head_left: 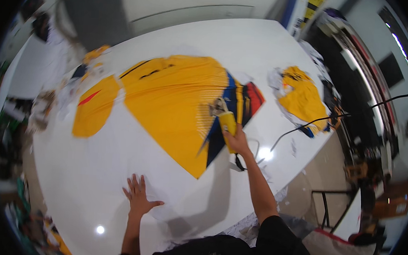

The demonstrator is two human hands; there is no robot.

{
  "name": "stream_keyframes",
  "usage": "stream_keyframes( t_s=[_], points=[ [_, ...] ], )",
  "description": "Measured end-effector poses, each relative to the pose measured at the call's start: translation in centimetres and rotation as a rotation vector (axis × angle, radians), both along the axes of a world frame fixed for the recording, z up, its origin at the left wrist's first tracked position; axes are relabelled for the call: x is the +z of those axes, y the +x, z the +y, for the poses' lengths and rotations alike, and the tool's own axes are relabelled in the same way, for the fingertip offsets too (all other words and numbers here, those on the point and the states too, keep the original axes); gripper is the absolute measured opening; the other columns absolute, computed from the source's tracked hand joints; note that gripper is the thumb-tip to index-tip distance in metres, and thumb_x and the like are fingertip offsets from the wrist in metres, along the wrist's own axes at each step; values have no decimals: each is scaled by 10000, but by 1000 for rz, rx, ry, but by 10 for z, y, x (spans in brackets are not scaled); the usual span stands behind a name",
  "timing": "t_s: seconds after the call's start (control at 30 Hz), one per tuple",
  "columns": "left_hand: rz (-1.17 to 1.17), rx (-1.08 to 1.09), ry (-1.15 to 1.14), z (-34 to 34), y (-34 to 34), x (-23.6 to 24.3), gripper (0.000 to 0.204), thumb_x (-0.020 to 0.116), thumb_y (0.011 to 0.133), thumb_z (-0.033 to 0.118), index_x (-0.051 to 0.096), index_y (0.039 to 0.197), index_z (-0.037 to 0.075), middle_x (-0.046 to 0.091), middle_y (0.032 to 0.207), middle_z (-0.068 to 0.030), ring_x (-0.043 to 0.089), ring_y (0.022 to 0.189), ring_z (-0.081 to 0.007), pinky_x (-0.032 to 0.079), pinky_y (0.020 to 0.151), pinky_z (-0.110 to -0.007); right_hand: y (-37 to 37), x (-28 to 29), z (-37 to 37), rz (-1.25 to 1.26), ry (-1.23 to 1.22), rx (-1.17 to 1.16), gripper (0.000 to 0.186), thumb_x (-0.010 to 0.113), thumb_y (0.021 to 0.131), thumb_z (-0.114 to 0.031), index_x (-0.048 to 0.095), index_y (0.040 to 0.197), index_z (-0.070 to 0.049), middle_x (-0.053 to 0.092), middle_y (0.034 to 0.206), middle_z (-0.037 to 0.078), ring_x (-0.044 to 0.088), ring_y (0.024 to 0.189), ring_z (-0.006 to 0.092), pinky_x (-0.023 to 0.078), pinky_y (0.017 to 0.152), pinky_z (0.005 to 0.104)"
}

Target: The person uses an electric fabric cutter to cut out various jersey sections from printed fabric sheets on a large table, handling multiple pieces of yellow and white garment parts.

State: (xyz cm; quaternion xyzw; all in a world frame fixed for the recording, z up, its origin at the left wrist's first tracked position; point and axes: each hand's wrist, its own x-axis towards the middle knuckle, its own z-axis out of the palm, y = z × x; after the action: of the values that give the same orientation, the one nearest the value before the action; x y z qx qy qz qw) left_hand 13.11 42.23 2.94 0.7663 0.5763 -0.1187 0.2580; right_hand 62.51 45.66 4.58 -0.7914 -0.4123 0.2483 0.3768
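Observation:
My right hand is wrapped round the yellow body of a corded power tool. Its metal head, blurred, lies over the right part of a large yellow fabric panel; whether it touches the cloth I cannot tell. The panel has dark blue and red at its right end and lies spread on the white table. My left hand rests on the tabletop near the front, fingers spread, holding nothing. Left of the panel lies a smaller yellow fabric piece with a red mark.
A crumpled heap of yellow fabric with white scraps sits at the table's right side. A black cable crosses the right edge. More scraps lie at the far left. Beyond the right edge stand a black-framed stand and cardboard boxes.

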Motion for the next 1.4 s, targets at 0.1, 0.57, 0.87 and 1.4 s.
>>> stream_keyframes(
  t_s=[0.1,0.57,0.87,1.4],
  points=[
    [-18,-21,-33,-17,-58,8,1603,856,522,849,79,1729,135,-61,1772,-262,-111,1606,-544,15,1178,-825,-21,5,-47,-20,1,33,578,748,933,-355,513,1291,34,752,1030,247,768,936,382,592,791,454],
    [112,-126,-32,-123,-154,-8,1584,924,519,751,75,1731,189,-73,1766,-274,-62,1588,-596,64,1191,-818,-106,0,-280,89,5,-88,525,766,921,-251,549,1297,44,737,1088,222,749,972,298,585,860,401],
    [-650,-585,-147,-249,-122,-5,531,673,1014,418,641,1416,73,543,1534,-263,524,1421,-409,399,1198,-499,-198,5,-377,56,34,-196,549,762,934,-239,531,1329,65,727,1051,230,729,894,284,582,787,404],
    [-116,-38,168,-176,-184,-13,1090,868,789,523,324,1676,196,198,1761,-150,158,1604,-469,228,1245,-676,-356,49,-474,-293,-377,215,680,749,937,-272,403,1417,65,631,1194,364,667,1029,557,558,866,595]
  ],
)
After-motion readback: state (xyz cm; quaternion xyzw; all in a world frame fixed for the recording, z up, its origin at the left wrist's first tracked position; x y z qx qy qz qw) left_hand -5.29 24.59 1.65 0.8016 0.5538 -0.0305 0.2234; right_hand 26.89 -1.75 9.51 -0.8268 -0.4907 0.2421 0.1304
